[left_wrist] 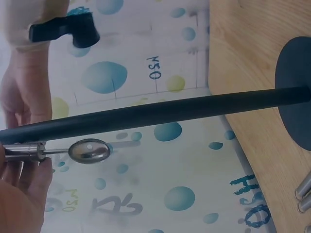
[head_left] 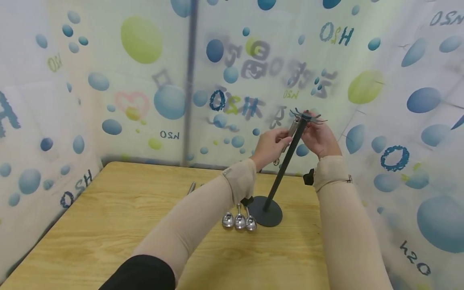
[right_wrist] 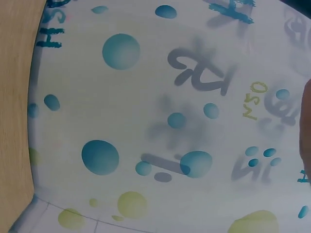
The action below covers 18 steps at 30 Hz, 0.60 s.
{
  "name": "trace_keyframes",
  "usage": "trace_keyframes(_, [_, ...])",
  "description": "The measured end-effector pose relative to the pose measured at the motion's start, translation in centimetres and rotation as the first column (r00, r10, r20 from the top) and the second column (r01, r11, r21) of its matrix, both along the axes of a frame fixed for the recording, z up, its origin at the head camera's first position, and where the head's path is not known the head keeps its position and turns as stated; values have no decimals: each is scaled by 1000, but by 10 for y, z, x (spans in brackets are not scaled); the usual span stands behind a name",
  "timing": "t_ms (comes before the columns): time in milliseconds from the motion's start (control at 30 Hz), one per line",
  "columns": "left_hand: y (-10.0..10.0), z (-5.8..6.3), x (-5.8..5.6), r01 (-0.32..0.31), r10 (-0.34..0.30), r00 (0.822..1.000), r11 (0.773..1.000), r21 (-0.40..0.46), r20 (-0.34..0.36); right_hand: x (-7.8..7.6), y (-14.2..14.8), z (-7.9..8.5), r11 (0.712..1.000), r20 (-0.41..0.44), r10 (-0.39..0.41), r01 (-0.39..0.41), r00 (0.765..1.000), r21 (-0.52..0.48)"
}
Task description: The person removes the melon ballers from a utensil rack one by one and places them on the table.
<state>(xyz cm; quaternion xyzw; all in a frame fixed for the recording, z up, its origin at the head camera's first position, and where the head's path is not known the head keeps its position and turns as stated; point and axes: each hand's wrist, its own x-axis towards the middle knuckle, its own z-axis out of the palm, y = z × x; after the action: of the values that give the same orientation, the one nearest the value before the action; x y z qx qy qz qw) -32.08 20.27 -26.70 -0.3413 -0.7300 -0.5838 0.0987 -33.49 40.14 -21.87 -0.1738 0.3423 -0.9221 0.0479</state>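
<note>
A dark metal stand (head_left: 286, 169) with a round base and curved hooks (head_left: 308, 117) at its top stands on the table. My left hand (head_left: 272, 145) grips a silver spoon (left_wrist: 90, 151) by its thick metal handle, close beside the pole. The spoon's bowl points down, and its handle end is up near the hooks. My right hand (head_left: 322, 139) is at the top of the stand on the other side, its fingers bent around the hook area. The pole and hooks partly hide those fingers. In the right wrist view only a sliver of hand shows at the right edge.
Several spoons (head_left: 240, 221) lie side by side left of the stand's base (head_left: 266, 213), their handles partly behind my left arm. Another metal handle (head_left: 191, 187) lies farther left on the wooden table (head_left: 108, 217). A printed curtain (head_left: 224, 133) surrounds the table's back and sides.
</note>
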Motion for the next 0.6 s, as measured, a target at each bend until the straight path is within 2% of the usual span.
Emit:
trace_keyframes(133, [-3, -1, 1, 12, -12, 1000, 1000, -1, -7, 5, 5, -13, 989, -59, -25, 16, 998, -145])
trace_keyframes(200, [-6, -1, 1, 11, -11, 1000, 1000, -5, -16, 7, 6, -16, 991, -119, -2, -14, 993, -133])
trace_keyframes(367, [-10, -1, -2, -8, 8, 1000, 1000, -5, -30, 10, 0, -13, 998, -243, 60, -63, 968, -7])
trace_keyframes(467, [-10, -1, -2, -8, 9, 1000, 1000, 1, -28, 11, -3, -9, 999, -255, 40, -47, 966, -23])
trace_keyframes(600, [-6, 0, -1, 13, -13, 999, 1000, -9, -40, 14, -2, -6, 995, -216, -34, 13, 976, -94])
